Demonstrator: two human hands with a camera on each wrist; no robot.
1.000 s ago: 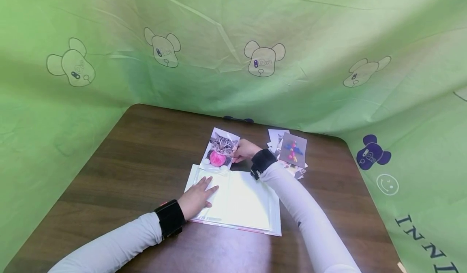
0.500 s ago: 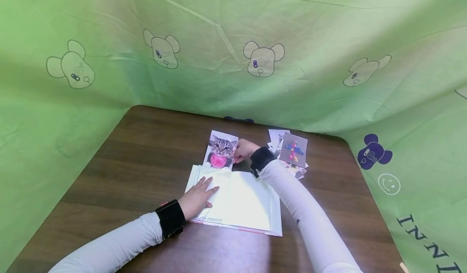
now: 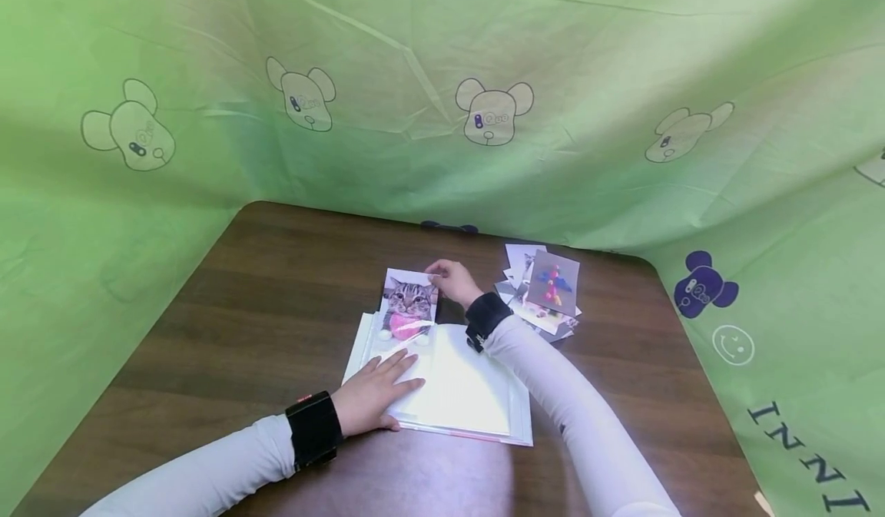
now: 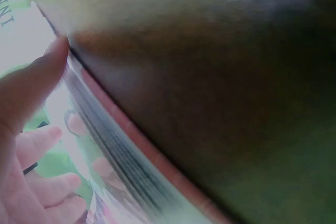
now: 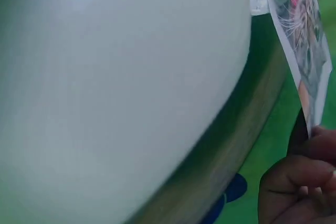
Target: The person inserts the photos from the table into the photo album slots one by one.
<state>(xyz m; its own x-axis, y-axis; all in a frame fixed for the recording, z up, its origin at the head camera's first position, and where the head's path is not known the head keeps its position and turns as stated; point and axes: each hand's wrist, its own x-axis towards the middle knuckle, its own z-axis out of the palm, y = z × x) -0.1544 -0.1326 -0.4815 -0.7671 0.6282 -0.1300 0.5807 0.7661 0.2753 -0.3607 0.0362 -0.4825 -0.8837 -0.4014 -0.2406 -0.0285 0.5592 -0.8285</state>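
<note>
A photo album point(image 3: 473, 382) lies spread on the table, white pages up, its stacked page edges point(image 4: 121, 145) showing in the left wrist view. A cat photo point(image 3: 409, 299) with a pink ball sits with its lower part under the clear sleeve of the left page, its upper part sticking out past the album's far edge. My right hand point(image 3: 456, 280) pinches the photo's far right corner between thumb and fingers, seen close in the right wrist view. My left hand point(image 3: 373, 394) rests on the left page, fingers spread, thumb at the album's near edge.
Several loose photos point(image 3: 539, 294) lie in an overlapping pile right of the album, a picture of a colourful balloon-like figure point(image 3: 553, 283) on top. The brown wooden table point(image 3: 276, 294) is ringed by a green printed curtain point(image 3: 387, 164) at the back and sides.
The cat photo has slid toward the body into the left sleeve. My right hand has shifted its hold from the photo's side to its far corner. My left hand has moved slightly nearer the body.
</note>
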